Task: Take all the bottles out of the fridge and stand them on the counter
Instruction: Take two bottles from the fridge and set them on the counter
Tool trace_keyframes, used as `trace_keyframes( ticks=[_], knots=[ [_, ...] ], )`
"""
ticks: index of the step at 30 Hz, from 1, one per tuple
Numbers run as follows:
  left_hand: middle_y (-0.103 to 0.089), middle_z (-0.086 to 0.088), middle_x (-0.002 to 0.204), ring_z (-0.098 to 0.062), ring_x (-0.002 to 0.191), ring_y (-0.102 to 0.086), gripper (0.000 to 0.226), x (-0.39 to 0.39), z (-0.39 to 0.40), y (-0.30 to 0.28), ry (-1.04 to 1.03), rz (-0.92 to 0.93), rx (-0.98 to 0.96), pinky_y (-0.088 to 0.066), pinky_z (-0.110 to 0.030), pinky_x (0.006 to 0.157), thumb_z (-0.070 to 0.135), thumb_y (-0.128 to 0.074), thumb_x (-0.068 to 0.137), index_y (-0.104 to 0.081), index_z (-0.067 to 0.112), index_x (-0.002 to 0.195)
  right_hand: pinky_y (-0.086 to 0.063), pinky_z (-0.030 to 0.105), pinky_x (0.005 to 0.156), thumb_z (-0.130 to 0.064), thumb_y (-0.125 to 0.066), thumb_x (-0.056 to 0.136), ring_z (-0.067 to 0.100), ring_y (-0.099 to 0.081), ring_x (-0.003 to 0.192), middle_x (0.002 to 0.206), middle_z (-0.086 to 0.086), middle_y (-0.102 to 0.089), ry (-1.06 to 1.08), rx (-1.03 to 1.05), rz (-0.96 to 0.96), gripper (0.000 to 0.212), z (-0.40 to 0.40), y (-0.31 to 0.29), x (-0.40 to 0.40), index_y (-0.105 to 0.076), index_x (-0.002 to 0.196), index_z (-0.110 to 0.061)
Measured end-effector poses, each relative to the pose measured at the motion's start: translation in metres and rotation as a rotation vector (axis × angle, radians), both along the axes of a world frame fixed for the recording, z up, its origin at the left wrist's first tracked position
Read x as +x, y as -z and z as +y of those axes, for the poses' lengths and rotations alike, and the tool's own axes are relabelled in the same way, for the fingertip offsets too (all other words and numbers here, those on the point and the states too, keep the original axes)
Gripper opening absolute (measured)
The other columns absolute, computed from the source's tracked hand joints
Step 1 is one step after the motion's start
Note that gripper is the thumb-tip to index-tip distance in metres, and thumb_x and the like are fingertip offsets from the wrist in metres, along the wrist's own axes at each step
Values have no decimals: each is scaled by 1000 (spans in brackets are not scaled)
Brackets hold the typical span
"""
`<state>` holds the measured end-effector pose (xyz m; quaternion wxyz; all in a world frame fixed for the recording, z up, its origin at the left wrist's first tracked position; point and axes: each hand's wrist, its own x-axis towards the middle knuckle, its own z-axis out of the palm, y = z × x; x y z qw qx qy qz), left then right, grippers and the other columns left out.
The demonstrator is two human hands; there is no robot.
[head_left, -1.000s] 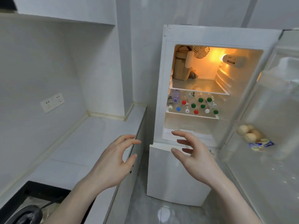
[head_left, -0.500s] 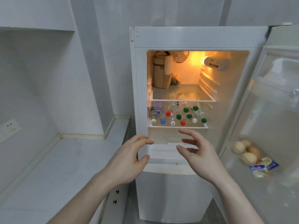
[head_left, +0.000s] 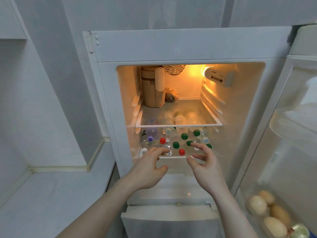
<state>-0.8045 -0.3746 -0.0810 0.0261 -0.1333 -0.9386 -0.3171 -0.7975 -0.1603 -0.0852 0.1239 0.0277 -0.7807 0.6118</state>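
Now we reach both hands toward the open fridge [head_left: 171, 47]. Our left hand [head_left: 147, 170] and right hand [head_left: 207, 167] hover just before the lower shelf [head_left: 173, 157], fingers [head_left: 197, 146] spread apart and gently curved, holding nothing. All the bottles [head_left: 175, 143] stand crowded on that shelf, their red, green and white caps facing us. Left of us lies the bench [head_left: 51, 200].
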Motion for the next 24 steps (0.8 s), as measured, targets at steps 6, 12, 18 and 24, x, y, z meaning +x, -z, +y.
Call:
trace_keyframes(
  ticks=[6, 12, 18, 24],
  knots=[
    [-52, 6, 139, -13, 113, -54, 55, -73, 36, 5, 23, -94, 5, -50, -38, 103, 36, -67, 95, -46, 35, 145, -51, 12, 70, -21, -74, 92, 4, -63, 113, 133, -16, -59, 42, -14, -11, 36, 8, 8, -37, -63, 122, -40],
    [-50, 3, 147, -21, 127, -54, 60, -137, 67, 18, 34, -177, 32, -47, -44, 109, 39, -67, 93, -41, 38, 148, -51, 9, 68, -18, -72, 92, 6, -63, 114, 133, -15, -59, 78, -15, -29, 40, 17, 19, -61, -62, 124, -38],
    [-51, -1, 151, -26, 137, -50, 61, -174, 85, 26, 4, -284, 104, -43, -41, 112, 40, -60, 99, -35, 35, 154, -52, 26, 84, -18, -71, 93, 7, -64, 110, 129, -13, -60, 149, -38, -38, 38, 17, 27, -86, -58, 122, -40],
    [-59, -4, 133, -28, 103, -68, 56, -198, 87, 35, -16, -482, 302, -62, -51, 89, 35, -62, 96, -40, 45, 147, -48, 21, 81, -16, -68, 95, 4, -63, 108, 127, -13, -59, 177, -26, -60, 36, 14, 36, -102, -57, 123, -37]
  ],
)
